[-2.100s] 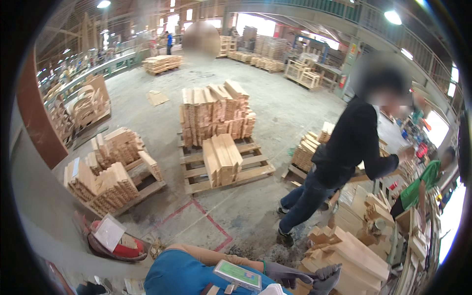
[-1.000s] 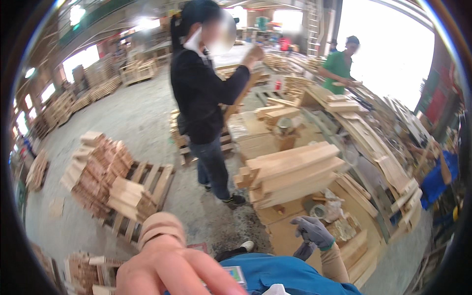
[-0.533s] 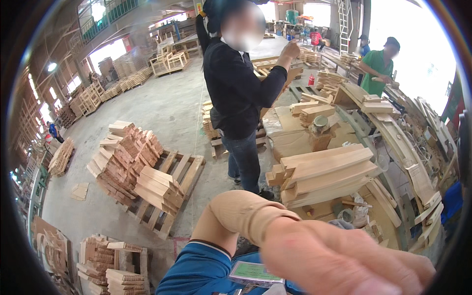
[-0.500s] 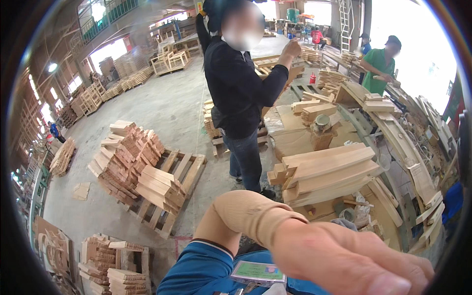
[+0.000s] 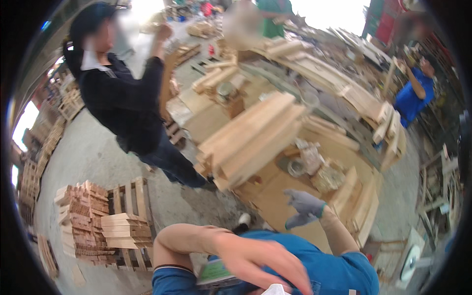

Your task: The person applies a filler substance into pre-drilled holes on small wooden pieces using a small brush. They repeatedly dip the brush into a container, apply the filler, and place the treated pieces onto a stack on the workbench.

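My bare left hand [image 5: 258,258] crosses in front of my blue shirt [image 5: 344,275], its fingers stretched out and slightly blurred. A white edge [image 5: 276,289] shows just below its fingers; what it belongs to I cannot make out. My right hand [image 5: 306,208], in a grey glove with a green cuff, hovers over the cardboard-covered work surface [image 5: 265,199]. Its thumb and fingers are spread, and nothing shows between them. Nearest to it are pale wood pieces [image 5: 350,194] and a crumpled clear plastic bag [image 5: 328,178].
Long wooden pieces [image 5: 253,142] lie stacked on the cardboard, with a round container [image 5: 296,167] beside them. A person in dark clothes [image 5: 118,98] stands at the left; another in blue [image 5: 415,96] is at the right. Wood blocks [image 5: 86,216] sit on a pallet [image 5: 132,196].
The view has swung right, bringing the blue-clad person and my gloved right hand into clear sight. My left hand has moved from close to the camera down toward my chest.
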`<state>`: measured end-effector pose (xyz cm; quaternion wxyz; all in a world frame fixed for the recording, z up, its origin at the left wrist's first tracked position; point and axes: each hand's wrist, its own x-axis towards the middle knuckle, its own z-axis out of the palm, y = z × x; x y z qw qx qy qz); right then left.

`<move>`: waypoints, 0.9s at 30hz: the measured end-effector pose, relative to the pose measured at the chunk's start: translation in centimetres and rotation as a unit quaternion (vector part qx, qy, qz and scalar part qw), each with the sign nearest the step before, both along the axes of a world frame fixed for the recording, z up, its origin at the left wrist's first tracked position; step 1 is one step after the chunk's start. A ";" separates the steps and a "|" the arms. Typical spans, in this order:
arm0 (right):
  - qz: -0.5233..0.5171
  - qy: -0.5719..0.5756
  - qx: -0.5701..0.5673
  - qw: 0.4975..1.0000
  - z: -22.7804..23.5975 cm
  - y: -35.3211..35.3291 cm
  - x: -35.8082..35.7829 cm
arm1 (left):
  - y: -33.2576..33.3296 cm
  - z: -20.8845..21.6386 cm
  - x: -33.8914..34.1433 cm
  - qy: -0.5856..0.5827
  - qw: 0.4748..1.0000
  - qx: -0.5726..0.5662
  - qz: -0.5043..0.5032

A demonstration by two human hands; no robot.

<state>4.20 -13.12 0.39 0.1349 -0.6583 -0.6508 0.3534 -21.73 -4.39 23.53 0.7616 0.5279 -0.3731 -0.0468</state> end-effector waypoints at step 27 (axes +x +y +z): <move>0.148 -0.262 0.057 0.952 -17.9 17.1 -4.2 | 6.1 -8.6 -0.7 0.237 0.865 -0.366 0.247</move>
